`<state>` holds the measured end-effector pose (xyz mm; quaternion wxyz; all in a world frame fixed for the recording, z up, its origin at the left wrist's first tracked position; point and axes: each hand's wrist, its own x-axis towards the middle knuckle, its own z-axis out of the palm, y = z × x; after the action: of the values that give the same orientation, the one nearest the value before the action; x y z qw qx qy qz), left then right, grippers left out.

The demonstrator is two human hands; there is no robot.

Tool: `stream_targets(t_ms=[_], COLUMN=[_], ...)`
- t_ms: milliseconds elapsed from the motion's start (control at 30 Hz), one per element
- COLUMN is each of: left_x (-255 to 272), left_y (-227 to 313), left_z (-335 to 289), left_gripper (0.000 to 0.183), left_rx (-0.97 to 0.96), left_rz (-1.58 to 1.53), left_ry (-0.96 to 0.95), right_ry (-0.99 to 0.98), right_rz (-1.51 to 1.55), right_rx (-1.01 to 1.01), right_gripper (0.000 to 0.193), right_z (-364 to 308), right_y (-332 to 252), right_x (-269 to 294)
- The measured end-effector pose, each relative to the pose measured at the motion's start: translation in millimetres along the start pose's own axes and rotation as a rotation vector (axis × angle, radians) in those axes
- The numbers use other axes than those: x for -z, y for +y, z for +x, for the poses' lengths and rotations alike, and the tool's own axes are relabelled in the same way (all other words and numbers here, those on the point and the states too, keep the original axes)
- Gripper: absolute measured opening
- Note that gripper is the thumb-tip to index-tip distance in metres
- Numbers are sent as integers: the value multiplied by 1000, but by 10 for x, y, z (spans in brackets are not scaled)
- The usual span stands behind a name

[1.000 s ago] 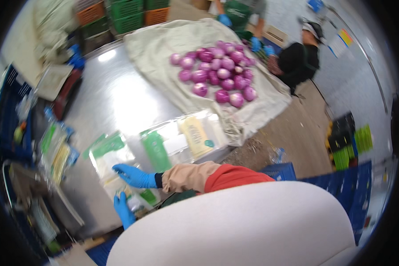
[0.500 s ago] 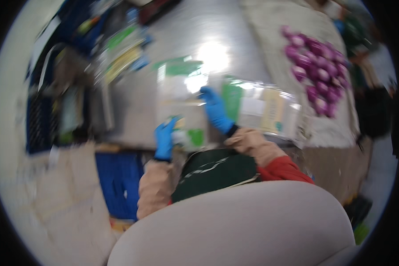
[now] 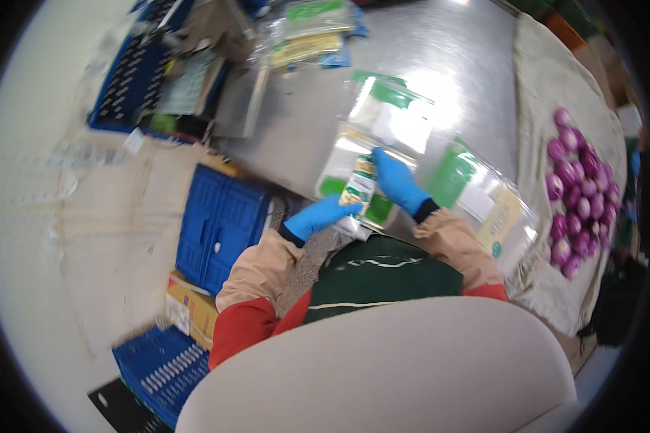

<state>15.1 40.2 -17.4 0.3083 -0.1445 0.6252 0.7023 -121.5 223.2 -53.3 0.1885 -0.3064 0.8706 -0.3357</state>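
Note:
Both my hands wear blue gloves and meet over the near edge of the metal table. Between them is a narrow printed strip (image 3: 359, 189), white, yellow and green, like a label or stack of labels. My left hand (image 3: 326, 216) pinches its lower part, thumb across it. My right hand (image 3: 399, 180) is closed at its upper end, fingertips partly hidden. Beneath lies a clear plastic bag with green print (image 3: 334, 185). Farther off are more clear and green bags (image 3: 391, 108). To the right lies another clear bag with a green band and yellow label (image 3: 484, 204).
Purple onions (image 3: 585, 189) lie heaped on a pale cloth (image 3: 534, 94) at the right. Packed bags (image 3: 307, 32) sit at the far left of the metal table (image 3: 476, 43). Blue crates (image 3: 220, 227) and a cardboard box (image 3: 193, 307) stand left, below table level.
The view has swung, so table and onions appear farther right. My hands have come together, and my right hand has moved from the bags to the printed strip by my left.

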Motion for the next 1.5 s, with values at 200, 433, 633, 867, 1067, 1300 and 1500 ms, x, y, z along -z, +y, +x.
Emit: stream_targets(t_ms=[200, 433, 633, 867, 1067, 1300, 1500], left_x=[102, 8, -35, -57, 44, 187, 122], left_y=[-66, -231, 11, 220, 27, -11, -182], left_z=[-702, -451, -177, 978, 667, -810, -634], left_gripper=[37, 29, 40, 33, 39, 37, 41], left_rx=[-38, -259, -335, -182, -168, 84, -225], left_rz=[-102, -582, -538, 82, 277, -234, -485], left_ry=[88, 390, 307, 684, 272, 44, 361], right_ry=[-198, -45, 205, 542, 75, -271, -220], right_rz=[28, 194, 490, 339, 74, -107, 156], right_rx=[363, 370, 38, 139, 81, 371, 333], right_gripper=[53, 19, 16, 38, 53, 73, 23], right_z=[-246, -266, -202, 127, -34, -306, -270], right_y=[-203, 279, 179, -144, 135, -94, 205], right_x=[275, -62, 168, 479, -35, 215, 64])
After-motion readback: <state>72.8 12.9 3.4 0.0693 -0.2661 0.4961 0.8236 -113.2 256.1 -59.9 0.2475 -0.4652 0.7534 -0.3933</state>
